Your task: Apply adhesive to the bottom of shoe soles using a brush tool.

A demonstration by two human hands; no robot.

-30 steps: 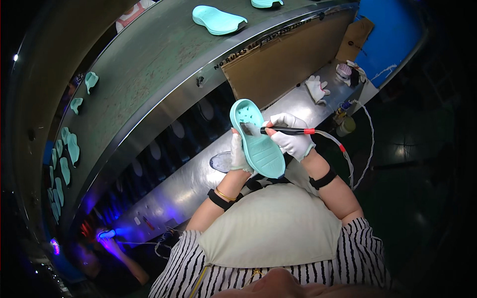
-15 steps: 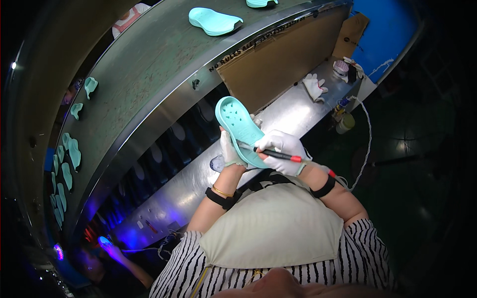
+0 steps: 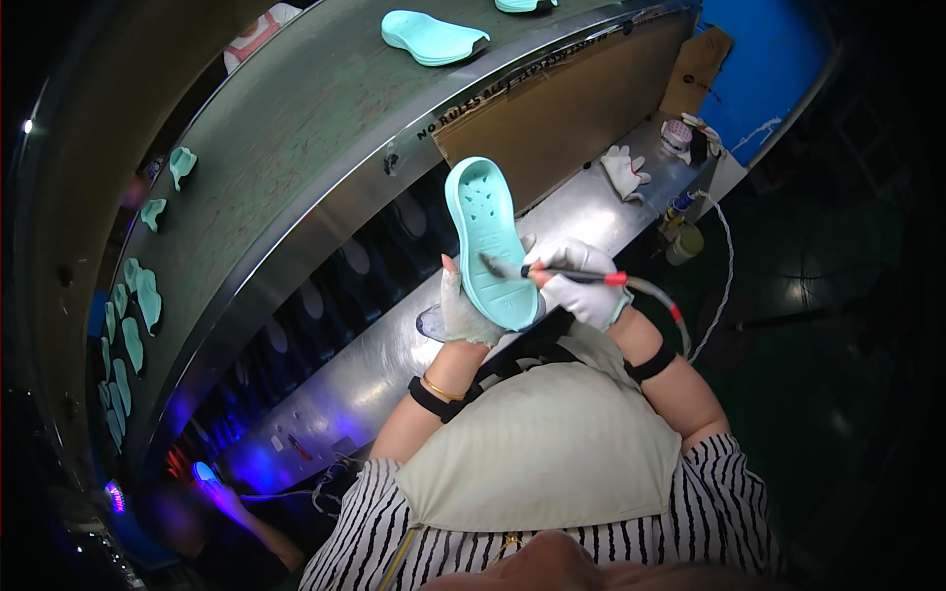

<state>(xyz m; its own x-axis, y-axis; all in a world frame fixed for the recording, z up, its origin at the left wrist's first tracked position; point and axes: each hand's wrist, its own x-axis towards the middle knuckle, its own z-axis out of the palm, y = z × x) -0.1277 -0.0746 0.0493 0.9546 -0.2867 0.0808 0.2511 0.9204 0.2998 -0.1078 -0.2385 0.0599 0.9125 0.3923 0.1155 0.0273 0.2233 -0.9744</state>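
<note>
Right hand (image 3: 583, 293), in a white glove, pinches a black-handled brush (image 3: 567, 275), its bristles at the inner face of a turquoise shoe sole (image 3: 490, 233). Gloved too, the left hand (image 3: 461, 313) grips that sole along its left edge, thumb up, between the apron (image 3: 537, 443) and a metal ledge (image 3: 581, 225). Farther along the ledge lies a spare white glove (image 3: 623, 174). Beyond, a green conveyor belt (image 3: 296, 148) carries more turquoise soles (image 3: 434, 39). At lower left, blue light falls on a co-worker's hand (image 3: 225, 497).

black capitals (image 3: 461, 112) line the conveyor's metal rim (image 3: 345, 184), and small dark print (image 3: 690, 80) marks a cardboard flap (image 3: 704, 55).
</note>
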